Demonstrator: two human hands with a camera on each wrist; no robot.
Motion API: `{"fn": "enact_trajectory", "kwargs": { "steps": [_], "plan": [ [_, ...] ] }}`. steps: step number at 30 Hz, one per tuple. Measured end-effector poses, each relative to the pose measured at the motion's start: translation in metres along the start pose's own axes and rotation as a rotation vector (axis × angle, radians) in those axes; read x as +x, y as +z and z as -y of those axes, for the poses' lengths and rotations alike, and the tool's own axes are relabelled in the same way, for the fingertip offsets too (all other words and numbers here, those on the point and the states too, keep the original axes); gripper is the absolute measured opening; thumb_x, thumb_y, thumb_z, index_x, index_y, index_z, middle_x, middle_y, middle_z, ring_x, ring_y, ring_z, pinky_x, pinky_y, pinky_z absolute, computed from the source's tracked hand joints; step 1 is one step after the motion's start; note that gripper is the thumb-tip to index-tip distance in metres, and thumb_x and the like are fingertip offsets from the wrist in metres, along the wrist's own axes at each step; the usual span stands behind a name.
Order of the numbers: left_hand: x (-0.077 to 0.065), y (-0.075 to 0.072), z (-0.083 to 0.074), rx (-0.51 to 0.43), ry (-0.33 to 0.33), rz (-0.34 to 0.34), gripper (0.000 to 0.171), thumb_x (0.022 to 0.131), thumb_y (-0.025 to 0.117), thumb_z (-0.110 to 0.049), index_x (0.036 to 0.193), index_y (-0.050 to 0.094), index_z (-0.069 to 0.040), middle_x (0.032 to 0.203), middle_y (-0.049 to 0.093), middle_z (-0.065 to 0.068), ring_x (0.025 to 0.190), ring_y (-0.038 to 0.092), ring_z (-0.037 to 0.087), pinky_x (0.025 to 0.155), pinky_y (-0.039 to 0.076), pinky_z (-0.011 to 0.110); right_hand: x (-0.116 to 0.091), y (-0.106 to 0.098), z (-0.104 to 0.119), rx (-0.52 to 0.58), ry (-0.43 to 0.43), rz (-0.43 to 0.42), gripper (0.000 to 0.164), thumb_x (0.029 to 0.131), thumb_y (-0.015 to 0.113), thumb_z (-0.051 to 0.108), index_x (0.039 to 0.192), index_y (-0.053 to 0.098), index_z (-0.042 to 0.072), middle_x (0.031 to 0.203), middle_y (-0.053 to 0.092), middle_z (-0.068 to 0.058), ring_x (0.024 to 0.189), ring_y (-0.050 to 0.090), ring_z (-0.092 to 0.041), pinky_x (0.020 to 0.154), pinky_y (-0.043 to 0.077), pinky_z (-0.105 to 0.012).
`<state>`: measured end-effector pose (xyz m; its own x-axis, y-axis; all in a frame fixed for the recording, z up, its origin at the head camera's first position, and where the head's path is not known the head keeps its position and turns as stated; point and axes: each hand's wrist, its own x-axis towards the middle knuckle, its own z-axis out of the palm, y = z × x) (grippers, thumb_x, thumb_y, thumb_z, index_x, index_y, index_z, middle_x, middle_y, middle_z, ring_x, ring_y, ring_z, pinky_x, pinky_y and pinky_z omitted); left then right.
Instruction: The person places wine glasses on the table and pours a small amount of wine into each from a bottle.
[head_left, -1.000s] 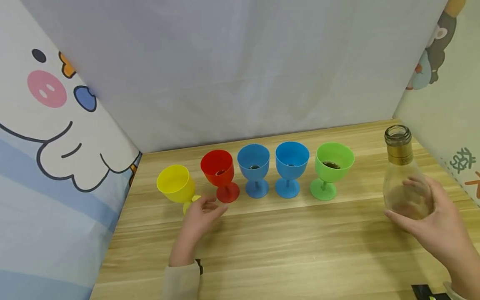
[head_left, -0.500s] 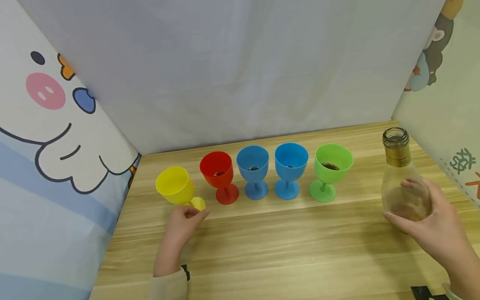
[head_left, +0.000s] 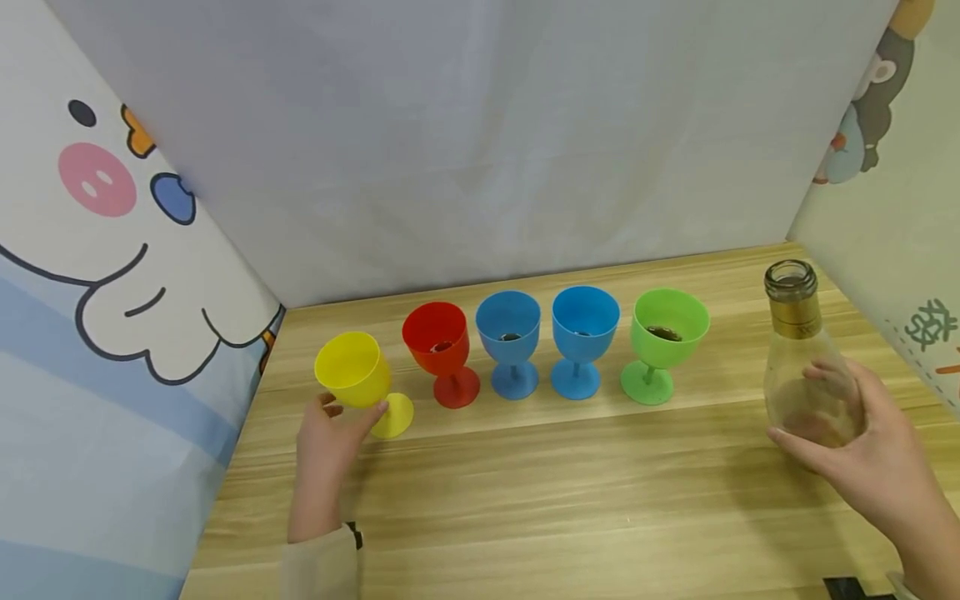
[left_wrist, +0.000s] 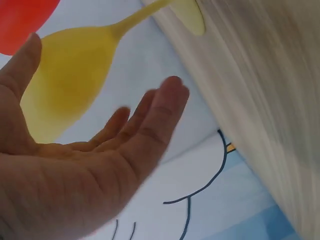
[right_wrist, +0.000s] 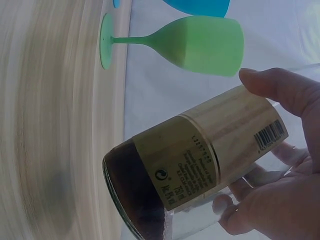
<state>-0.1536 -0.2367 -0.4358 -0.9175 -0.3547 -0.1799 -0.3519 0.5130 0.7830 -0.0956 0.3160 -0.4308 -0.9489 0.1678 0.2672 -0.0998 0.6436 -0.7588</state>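
In the head view my left hand [head_left: 332, 442] stands at the near left side of a yellow goblet [head_left: 352, 372]. The left wrist view shows its fingers [left_wrist: 157, 120] extended and its thumb apart, with the yellow bowl [left_wrist: 75, 80] between them. At the right, my right hand [head_left: 877, 450] grips a clear glass bottle [head_left: 810, 367] with a gold neck band, fingers and thumb round its body. A label [right_wrist: 175, 165] and dark liquid [right_wrist: 135, 185] in the bottle's bottom show in the right wrist view. The yellow goblet looks empty inside.
To the right of the yellow goblet, a red goblet [head_left: 438, 342], two blue goblets [head_left: 508, 325] [head_left: 585, 325] and a green goblet [head_left: 667, 333] stand in a row on the wooden table [head_left: 525, 500]. Dark liquid shows in the red and green ones. A pale cloth wall [head_left: 487, 150] rises behind.
My left hand has moved left, from the yellow goblet's foot round to the near left of its bowl, uncovering the foot. My right hand and the bottle have hardly moved.
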Motion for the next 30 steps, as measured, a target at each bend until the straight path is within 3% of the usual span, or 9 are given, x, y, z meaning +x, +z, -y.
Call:
{"fn": "enact_trajectory", "kwargs": {
  "steps": [4,6,11,15,17,20,24,26,30],
  "plan": [
    [0.008,0.001,0.002,-0.125,0.082,-0.001,0.101,0.086,0.084,-0.036,0.158,0.022,-0.002,0.151,0.038,0.023,0.13,0.041,0.041,0.105,0.04,0.056,0.0,0.0,0.001,-0.017,0.004,0.006,0.098,0.077,0.091,0.008,0.157,0.037,0.021,0.142,0.045,0.001,0.136,0.032,-0.009,0.113,0.017,-0.03],
    [0.01,0.003,0.003,-0.178,0.112,0.003,0.095,0.085,0.085,-0.031,0.155,0.027,-0.005,0.149,0.04,0.019,0.129,0.045,0.038,0.105,0.042,0.053,0.0,0.0,0.001,-0.019,0.004,0.013,0.098,0.078,0.09,0.009,0.158,0.036,0.021,0.144,0.045,-0.002,0.139,0.031,-0.014,0.115,0.017,-0.034],
    [0.013,0.009,0.004,-0.246,0.147,0.019,0.08,0.085,0.086,-0.025,0.146,0.038,-0.005,0.139,0.049,0.014,0.122,0.053,0.034,0.1,0.047,0.047,-0.001,-0.001,0.002,0.0,-0.008,0.016,0.099,0.077,0.09,0.007,0.158,0.036,0.022,0.142,0.046,0.002,0.137,0.031,-0.009,0.112,0.019,-0.024],
    [0.011,0.011,0.002,-0.236,0.163,0.02,0.076,0.085,0.086,-0.023,0.144,0.041,-0.005,0.136,0.051,0.014,0.12,0.054,0.033,0.1,0.047,0.047,-0.001,-0.001,0.001,0.011,-0.009,0.005,0.101,0.075,0.091,0.003,0.157,0.036,0.024,0.139,0.046,0.009,0.132,0.033,-0.003,0.104,0.02,-0.012],
    [0.009,0.011,0.001,-0.231,0.175,0.026,0.075,0.085,0.086,-0.022,0.144,0.042,-0.006,0.136,0.051,0.014,0.119,0.054,0.033,0.099,0.048,0.047,0.0,0.0,0.001,0.01,-0.004,0.006,0.102,0.075,0.091,0.003,0.158,0.035,0.024,0.14,0.046,0.006,0.136,0.032,-0.01,0.108,0.019,-0.016],
    [0.001,0.01,-0.002,-0.199,0.203,0.055,0.075,0.084,0.087,-0.023,0.143,0.043,-0.006,0.135,0.052,0.013,0.12,0.053,0.033,0.1,0.048,0.049,0.001,-0.001,0.002,-0.001,-0.004,0.013,0.101,0.078,0.09,0.006,0.159,0.033,0.023,0.144,0.046,-0.005,0.142,0.03,-0.024,0.118,0.015,-0.038],
    [-0.011,0.008,-0.008,-0.145,0.261,0.129,0.078,0.082,0.088,-0.027,0.144,0.044,-0.008,0.136,0.053,0.011,0.122,0.051,0.033,0.102,0.047,0.05,0.002,-0.001,0.002,-0.017,-0.007,0.012,0.099,0.078,0.089,0.008,0.159,0.034,0.022,0.145,0.045,-0.011,0.139,0.031,-0.016,0.116,0.016,-0.035],
    [-0.017,0.006,-0.012,-0.123,0.289,0.172,0.08,0.081,0.089,-0.028,0.144,0.044,-0.011,0.136,0.053,0.01,0.122,0.051,0.032,0.103,0.046,0.051,0.002,-0.001,0.001,-0.026,-0.009,0.01,0.098,0.078,0.09,0.009,0.159,0.035,0.022,0.145,0.045,-0.011,0.137,0.032,-0.012,0.111,0.016,-0.025],
    [-0.027,0.004,-0.018,-0.074,0.345,0.253,0.08,0.078,0.092,-0.025,0.143,0.047,-0.013,0.135,0.056,0.008,0.121,0.054,0.032,0.102,0.046,0.054,0.001,-0.001,0.001,-0.031,-0.007,0.012,0.096,0.079,0.09,0.01,0.158,0.036,0.02,0.145,0.046,-0.011,0.139,0.033,-0.025,0.114,0.017,-0.033]
  ]
}}
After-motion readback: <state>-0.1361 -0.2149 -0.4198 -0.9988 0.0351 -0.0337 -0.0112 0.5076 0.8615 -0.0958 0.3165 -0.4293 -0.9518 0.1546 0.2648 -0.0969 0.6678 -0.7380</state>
